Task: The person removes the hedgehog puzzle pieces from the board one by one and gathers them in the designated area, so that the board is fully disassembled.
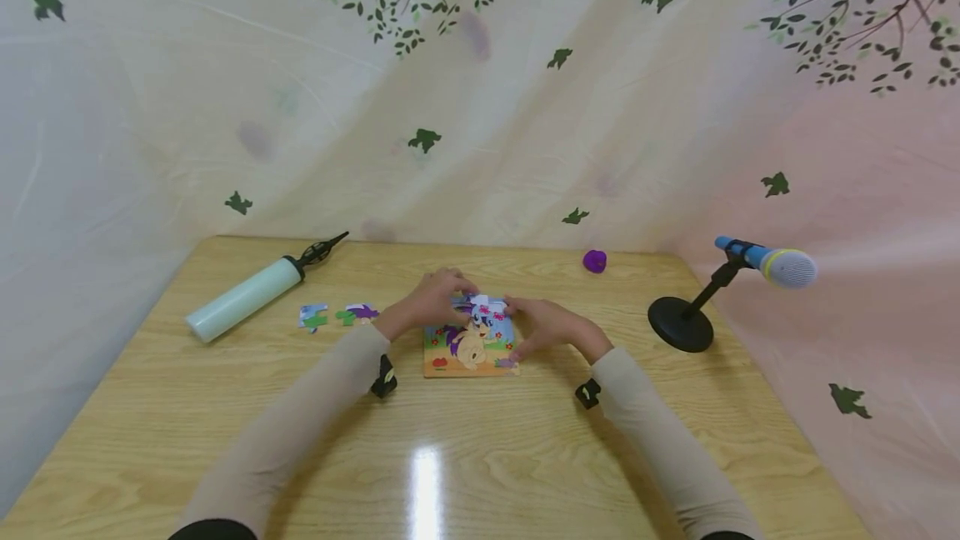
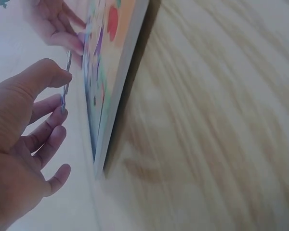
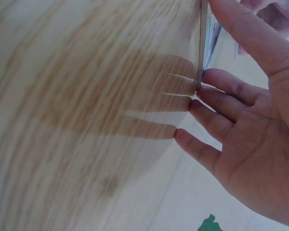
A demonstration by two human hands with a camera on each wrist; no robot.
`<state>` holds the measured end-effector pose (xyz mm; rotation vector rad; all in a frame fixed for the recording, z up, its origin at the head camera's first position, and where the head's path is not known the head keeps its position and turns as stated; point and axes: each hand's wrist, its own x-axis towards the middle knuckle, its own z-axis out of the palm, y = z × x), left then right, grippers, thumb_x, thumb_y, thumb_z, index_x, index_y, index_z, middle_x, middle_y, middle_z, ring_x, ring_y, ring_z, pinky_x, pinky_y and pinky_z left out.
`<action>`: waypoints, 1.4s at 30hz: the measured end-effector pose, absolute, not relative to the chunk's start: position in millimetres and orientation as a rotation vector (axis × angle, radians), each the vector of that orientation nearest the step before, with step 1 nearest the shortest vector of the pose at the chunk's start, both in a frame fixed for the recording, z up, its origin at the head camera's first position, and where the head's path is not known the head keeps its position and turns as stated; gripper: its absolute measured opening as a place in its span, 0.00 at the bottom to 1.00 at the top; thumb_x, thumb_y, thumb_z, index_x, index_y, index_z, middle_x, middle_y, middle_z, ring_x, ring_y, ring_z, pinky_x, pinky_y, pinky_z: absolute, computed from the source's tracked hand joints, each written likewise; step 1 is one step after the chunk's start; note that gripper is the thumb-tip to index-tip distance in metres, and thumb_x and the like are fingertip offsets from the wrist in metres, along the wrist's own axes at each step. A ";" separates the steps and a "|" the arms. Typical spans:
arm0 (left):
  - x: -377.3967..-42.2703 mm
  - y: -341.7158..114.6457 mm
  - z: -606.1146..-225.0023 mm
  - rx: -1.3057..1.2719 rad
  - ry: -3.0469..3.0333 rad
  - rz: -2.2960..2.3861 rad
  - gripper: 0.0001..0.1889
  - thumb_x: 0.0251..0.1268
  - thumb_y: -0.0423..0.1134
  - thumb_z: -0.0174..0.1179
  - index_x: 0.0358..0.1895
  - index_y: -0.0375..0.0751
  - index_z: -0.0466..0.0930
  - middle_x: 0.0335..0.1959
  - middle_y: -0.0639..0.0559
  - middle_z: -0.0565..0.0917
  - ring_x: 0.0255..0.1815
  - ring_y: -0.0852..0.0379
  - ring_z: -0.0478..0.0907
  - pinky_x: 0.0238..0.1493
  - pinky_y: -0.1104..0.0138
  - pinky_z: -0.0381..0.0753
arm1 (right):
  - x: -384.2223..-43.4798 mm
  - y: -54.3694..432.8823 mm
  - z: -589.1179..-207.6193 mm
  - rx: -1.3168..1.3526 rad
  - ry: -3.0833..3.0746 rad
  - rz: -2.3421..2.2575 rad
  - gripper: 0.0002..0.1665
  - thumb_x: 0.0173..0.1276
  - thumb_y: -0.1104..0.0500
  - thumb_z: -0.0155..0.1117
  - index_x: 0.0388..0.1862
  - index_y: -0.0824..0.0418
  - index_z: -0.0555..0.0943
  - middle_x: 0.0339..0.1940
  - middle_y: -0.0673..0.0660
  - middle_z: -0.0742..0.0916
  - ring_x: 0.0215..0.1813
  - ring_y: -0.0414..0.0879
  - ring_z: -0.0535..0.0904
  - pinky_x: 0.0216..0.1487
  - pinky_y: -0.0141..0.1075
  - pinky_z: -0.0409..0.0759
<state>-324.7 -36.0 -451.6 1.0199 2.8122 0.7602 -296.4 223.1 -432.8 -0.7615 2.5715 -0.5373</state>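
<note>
A jigsaw puzzle board (image 1: 468, 352) with a cartoon pony picture lies flat on the table, pieces fitted into much of it. My left hand (image 1: 429, 304) is over its upper left part. Between thumb and fingers, that hand pinches a thin puzzle piece (image 2: 66, 79), seen edge-on in the left wrist view and held just apart from the board. At the board's right side is my right hand (image 1: 553, 327). Its fingers (image 3: 216, 115) are nearly straight, their tips on the table and against the board's edge, while the thumb reaches toward the near right corner.
Loose puzzle pieces (image 1: 312, 317) lie left of the board, with more pieces (image 1: 358, 313) near my left wrist. Behind them is a pale hand pump (image 1: 247, 298) with a black nozzle. A purple object (image 1: 595, 261) sits at the back; a blue microphone (image 1: 780, 265) on a black stand (image 1: 681, 325) is right.
</note>
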 end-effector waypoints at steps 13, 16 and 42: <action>-317.1 -78.1 -442.4 0.991 2.810 0.862 0.25 0.54 0.40 0.73 0.58 0.41 0.84 0.50 0.46 0.82 0.51 0.46 0.78 0.52 0.56 0.78 | -295.9 223.0 -432.2 -0.746 2.581 -0.527 0.59 0.56 0.48 0.81 0.79 0.67 0.62 0.81 0.64 0.66 0.82 0.62 0.57 0.81 0.54 0.55; -315.2 -88.3 -441.8 0.977 2.821 0.866 0.25 0.53 0.39 0.73 0.57 0.40 0.85 0.48 0.46 0.82 0.49 0.47 0.78 0.50 0.57 0.79 | -295.8 223.3 -431.5 -0.741 2.579 -0.533 0.58 0.57 0.48 0.81 0.79 0.66 0.61 0.81 0.63 0.66 0.82 0.61 0.57 0.81 0.53 0.55; -304.1 -161.8 -456.3 0.914 2.865 0.729 0.22 0.53 0.36 0.72 0.55 0.37 0.85 0.48 0.44 0.83 0.46 0.50 0.77 0.48 0.57 0.79 | -296.8 223.0 -435.2 -0.732 2.576 -0.533 0.63 0.56 0.47 0.81 0.81 0.66 0.56 0.77 0.62 0.72 0.82 0.61 0.59 0.81 0.54 0.55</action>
